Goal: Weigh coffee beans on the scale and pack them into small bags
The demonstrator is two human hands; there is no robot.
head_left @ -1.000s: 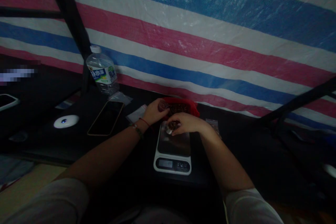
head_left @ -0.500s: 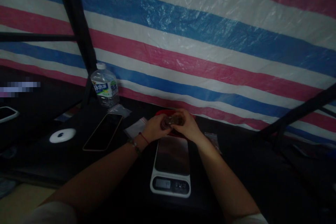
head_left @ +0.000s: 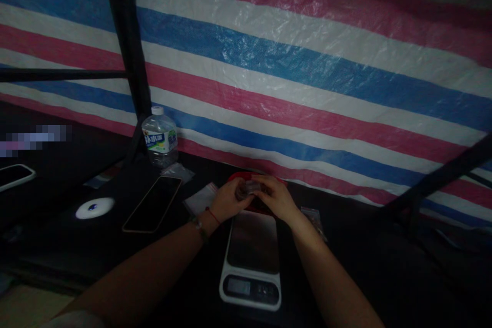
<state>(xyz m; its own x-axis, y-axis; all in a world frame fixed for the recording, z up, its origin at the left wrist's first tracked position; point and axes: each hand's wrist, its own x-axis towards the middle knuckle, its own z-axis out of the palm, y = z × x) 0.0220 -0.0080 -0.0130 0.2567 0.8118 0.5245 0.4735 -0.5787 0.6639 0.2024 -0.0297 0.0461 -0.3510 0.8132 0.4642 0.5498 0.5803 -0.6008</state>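
My left hand (head_left: pixel 228 201) and my right hand (head_left: pixel 274 198) meet just beyond the far edge of a white kitchen scale (head_left: pixel 251 259) with a dark platform. Both hands are closed on a small clear container (head_left: pixel 246 190) with dark contents, held between their fingertips. A red tray (head_left: pixel 237 177) sits right behind the hands, mostly hidden by them. The scale's platform is bare and its display faces me.
On the dark table to the left lie a phone (head_left: pixel 152 204), a white round puck (head_left: pixel 95 208) and small clear bags (head_left: pixel 200 199). A water bottle (head_left: pixel 160 136) stands by a black pole (head_left: pixel 129 46). Another clear bag (head_left: pixel 314 217) lies right of the scale. A striped tarp (head_left: pixel 307 87) hangs behind.
My right hand lifted the small container off the scale's platform and brought it to my left hand by the red tray. The view has tilted downward since.
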